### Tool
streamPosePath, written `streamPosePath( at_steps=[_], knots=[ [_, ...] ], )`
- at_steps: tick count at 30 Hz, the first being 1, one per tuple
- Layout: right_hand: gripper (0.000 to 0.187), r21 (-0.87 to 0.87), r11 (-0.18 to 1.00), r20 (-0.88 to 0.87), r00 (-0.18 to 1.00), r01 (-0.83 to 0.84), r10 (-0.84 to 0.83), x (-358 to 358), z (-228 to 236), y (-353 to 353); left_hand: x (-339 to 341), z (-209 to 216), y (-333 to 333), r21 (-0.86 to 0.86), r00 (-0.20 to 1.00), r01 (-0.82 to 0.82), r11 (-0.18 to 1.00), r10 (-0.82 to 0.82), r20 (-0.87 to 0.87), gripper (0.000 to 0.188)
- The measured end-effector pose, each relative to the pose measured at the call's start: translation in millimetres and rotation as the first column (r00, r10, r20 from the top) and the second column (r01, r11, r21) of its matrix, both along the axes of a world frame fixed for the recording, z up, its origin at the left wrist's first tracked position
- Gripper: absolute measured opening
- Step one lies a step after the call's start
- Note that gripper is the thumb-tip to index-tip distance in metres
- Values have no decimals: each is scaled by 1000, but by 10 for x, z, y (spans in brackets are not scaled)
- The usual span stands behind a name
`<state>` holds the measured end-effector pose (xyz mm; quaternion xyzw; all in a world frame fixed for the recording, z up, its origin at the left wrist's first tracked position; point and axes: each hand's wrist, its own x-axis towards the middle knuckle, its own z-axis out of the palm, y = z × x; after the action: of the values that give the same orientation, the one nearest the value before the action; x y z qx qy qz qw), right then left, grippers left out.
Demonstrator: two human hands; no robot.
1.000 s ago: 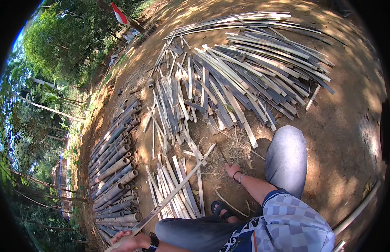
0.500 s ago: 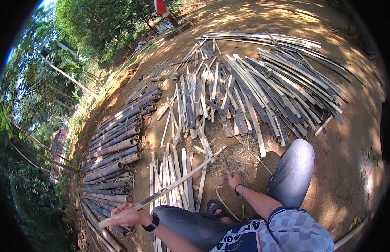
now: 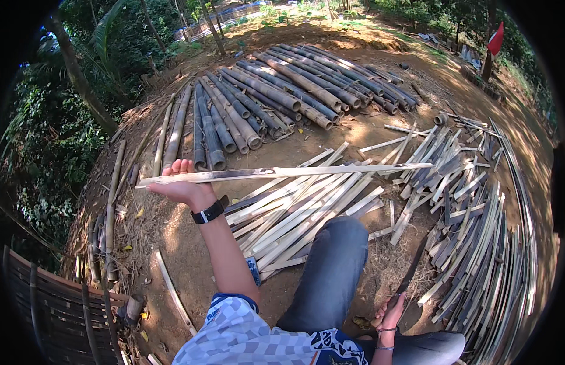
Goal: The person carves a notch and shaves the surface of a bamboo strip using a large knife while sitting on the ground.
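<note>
My left hand (image 3: 188,188) is closed round one end of a long pale bamboo strip (image 3: 294,173), palm upward. The strip lies level across the view, its far end reaching right above other strips, with a dark mark partway along it. Low on the right, beside my knee, my right hand (image 3: 389,313) grips the handle of a machete (image 3: 410,271), its dark blade slanting up and away. Beneath the held strip, a loose heap of split bamboo strips (image 3: 313,213) lies on the ground in front of me.
Whole bamboo poles (image 3: 264,94) are stacked ahead. A large pile of split strips (image 3: 477,243) spreads on the right. A woven slat panel (image 3: 57,310) stands at the lower left. A red flag (image 3: 495,39) hangs by a trunk at the far right.
My view has swung left, bringing the pole stack ahead. The bamboo strip has gone from slanting to nearly level, still in my left hand. The machete stays in my right hand.
</note>
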<state>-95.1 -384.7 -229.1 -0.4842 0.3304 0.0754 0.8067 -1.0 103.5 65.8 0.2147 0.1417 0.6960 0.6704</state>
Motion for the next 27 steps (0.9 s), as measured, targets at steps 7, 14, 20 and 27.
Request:
streamPosePath(
  at_steps=[7,14,20,27],
  knots=[
    [60,3,998,-181,982,-63,62,-262,-293,193,307,-2286,1271,-496,990,-104,862,42,-135,96],
    [48,-43,998,-124,991,40,-45,-245,-182,177,705,-3180,1107,-711,890,-149,687,-220,-400,73],
    [46,-784,467,-257,899,-409,356,-87,203,-195,833,-2809,1095,-251,620,-22,968,-184,-763,59],
    [12,-911,-319,-382,831,-263,405,885,1495,-903,989,-1694,-402,311,599,671,673,-246,-762,44]
  ],
)
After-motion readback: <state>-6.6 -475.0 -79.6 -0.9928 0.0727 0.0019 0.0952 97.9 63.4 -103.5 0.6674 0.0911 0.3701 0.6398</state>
